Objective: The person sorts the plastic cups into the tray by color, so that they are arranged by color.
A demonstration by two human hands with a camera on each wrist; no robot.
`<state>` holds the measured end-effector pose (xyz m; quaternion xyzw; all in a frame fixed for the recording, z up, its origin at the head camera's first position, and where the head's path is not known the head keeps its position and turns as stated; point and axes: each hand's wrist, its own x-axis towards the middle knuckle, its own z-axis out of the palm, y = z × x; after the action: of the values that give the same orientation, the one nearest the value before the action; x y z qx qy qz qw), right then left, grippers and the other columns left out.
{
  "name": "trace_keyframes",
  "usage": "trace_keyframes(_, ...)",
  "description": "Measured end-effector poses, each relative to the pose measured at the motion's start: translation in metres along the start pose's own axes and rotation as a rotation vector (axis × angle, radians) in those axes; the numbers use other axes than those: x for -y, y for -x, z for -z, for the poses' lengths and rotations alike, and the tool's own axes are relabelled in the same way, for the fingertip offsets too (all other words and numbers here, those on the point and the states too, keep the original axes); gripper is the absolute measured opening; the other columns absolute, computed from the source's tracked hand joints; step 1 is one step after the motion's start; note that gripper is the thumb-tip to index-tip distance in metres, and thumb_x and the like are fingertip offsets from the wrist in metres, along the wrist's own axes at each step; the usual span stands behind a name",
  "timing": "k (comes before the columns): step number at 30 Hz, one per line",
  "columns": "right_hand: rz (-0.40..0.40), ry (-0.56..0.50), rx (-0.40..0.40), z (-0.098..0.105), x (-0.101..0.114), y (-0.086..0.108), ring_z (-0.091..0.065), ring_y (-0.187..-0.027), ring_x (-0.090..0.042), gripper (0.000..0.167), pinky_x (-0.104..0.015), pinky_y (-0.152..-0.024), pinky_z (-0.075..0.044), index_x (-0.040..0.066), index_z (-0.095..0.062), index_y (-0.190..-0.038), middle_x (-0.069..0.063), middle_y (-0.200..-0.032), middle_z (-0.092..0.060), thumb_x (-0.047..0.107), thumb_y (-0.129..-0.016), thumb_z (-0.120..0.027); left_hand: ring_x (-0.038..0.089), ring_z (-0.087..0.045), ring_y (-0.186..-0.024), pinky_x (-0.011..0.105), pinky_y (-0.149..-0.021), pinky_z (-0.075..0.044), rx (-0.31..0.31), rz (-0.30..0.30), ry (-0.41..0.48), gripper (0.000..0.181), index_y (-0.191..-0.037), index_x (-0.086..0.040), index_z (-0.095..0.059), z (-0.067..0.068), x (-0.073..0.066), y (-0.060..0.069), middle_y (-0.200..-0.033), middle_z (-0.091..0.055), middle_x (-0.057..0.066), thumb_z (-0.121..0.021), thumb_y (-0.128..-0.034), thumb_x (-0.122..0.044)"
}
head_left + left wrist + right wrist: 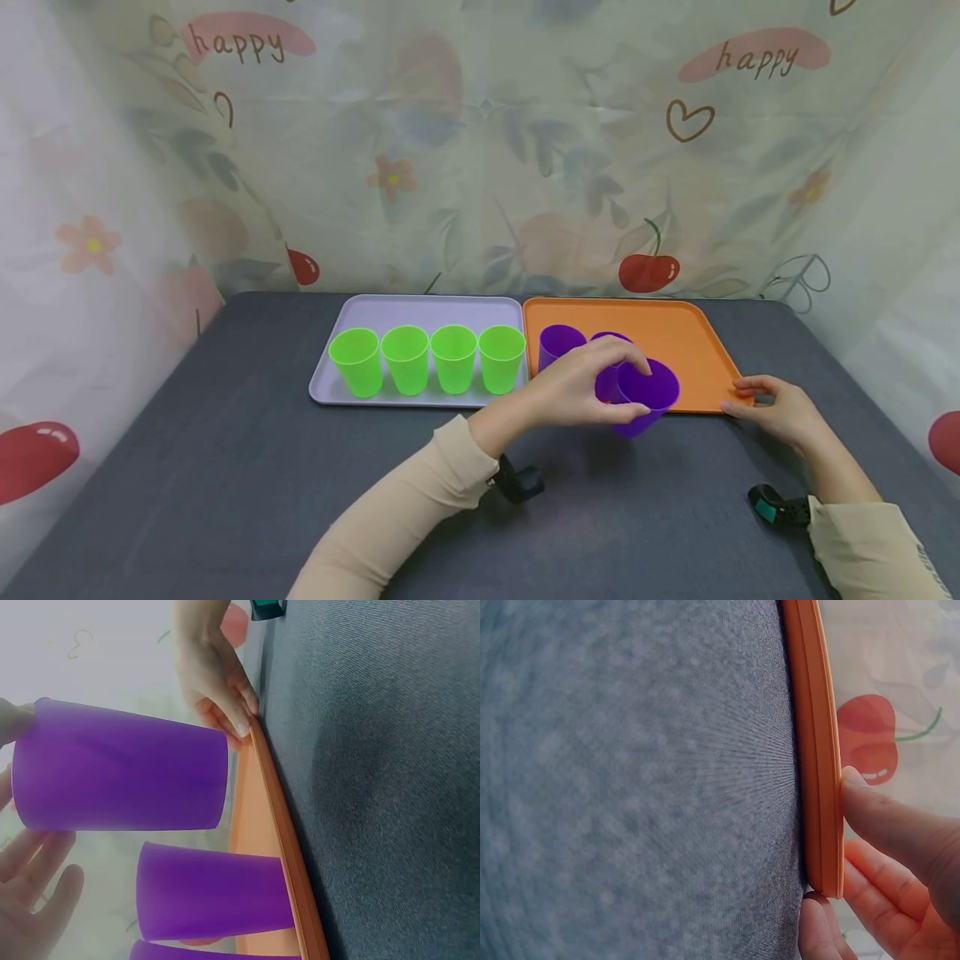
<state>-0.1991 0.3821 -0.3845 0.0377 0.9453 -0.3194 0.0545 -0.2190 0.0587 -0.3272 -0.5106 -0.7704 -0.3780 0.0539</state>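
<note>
My left hand [581,383] grips a purple cup [651,396] with thumb and fingers at its rim, near the front edge of the orange tray [697,354]. The left wrist view has this held cup [124,769] lying sideways in the picture, clear of the tray. Two more purple cups stand on the tray: one at its left side [558,342], the other partly hidden behind my left hand. At the tray's front right corner, my right hand [783,412] holds the edge between thumb and fingers; the right wrist view has the thumb [877,814] on the rim.
A lilac tray [427,308] adjoins the orange one on the left. Several green cups [453,358] stand upright on it in a row. Both trays lie at the back of the dark cloth-covered table [247,467], before a patterned curtain [480,167]. A white cable [806,275] hangs at the back right.
</note>
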Motion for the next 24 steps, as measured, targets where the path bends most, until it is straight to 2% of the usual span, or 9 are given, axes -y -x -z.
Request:
trace_keyframes(7,-0.001,-0.004,0.002,0.000,-0.001,0.000,-0.036,-0.116,-0.049,0.069,-0.058,-0.089,-0.037,-0.010,-0.043,-0.128,-0.036,-0.127,-0.045,0.042,-0.087,-0.063,0.004,-0.049,-0.115,0.005,-0.096,-0.036,0.008,0.024,-0.036,0.035,-0.110,-0.014,-0.059,-0.006,-0.001,-0.008,-0.118,-0.060,-0.003,-0.072,-0.0809,-0.029)
trace_keyframes(11,-0.004,-0.003,0.001,0.001,0.000,0.000,-0.036,-0.116,-0.049,0.069,-0.058,-0.089,-0.037,-0.010,-0.043,-0.128,-0.036,-0.127,-0.045,0.042,-0.087,-0.063,0.006,-0.051,-0.116,0.006,-0.098,-0.036,0.012,0.020,-0.039,0.035,-0.110,-0.014,-0.058,-0.008,-0.001,-0.013,-0.119,-0.059,-0.002,-0.071,-0.0819,-0.029)
trace_keyframes(17,-0.017,-0.001,0.001,0.000,0.001,0.000,-0.037,-0.114,-0.048,0.071,-0.059,-0.090,-0.037,-0.010,-0.043,-0.128,-0.036,-0.127,-0.046,0.043,-0.086,-0.063,0.006,-0.051,-0.115,0.014,-0.104,-0.032,0.005,0.004,-0.119,0.035,-0.111,-0.014,-0.058,-0.010,-0.001,-0.023,-0.116,-0.061,-0.003,-0.069,-0.0831,-0.031)
trace_keyframes(21,-0.012,-0.002,-0.002,0.000,0.000,0.000,-0.038,-0.113,-0.047,0.069,-0.058,-0.089,-0.038,-0.010,-0.044,-0.128,-0.036,-0.126,-0.046,0.042,-0.086,-0.063,0.010,-0.053,-0.112,0.017,-0.102,-0.035,-0.003,-0.001,-0.125,0.035,-0.110,-0.012,-0.058,-0.011,0.002,-0.030,-0.113,-0.063,-0.002,-0.071,-0.0823,-0.030)
trace_keyframes(24,-0.010,-0.001,-0.003,0.000,0.000,-0.001,-0.038,-0.114,-0.047,0.069,-0.058,-0.089,-0.038,-0.010,-0.044,-0.128,-0.035,-0.126,-0.046,0.042,-0.087,-0.062,0.008,-0.052,-0.109,0.015,-0.099,-0.035,0.005,0.020,-0.134,0.034,-0.110,-0.013,-0.057,-0.012,0.004,-0.034,-0.111,-0.062,-0.003,-0.069,-0.0834,-0.031)
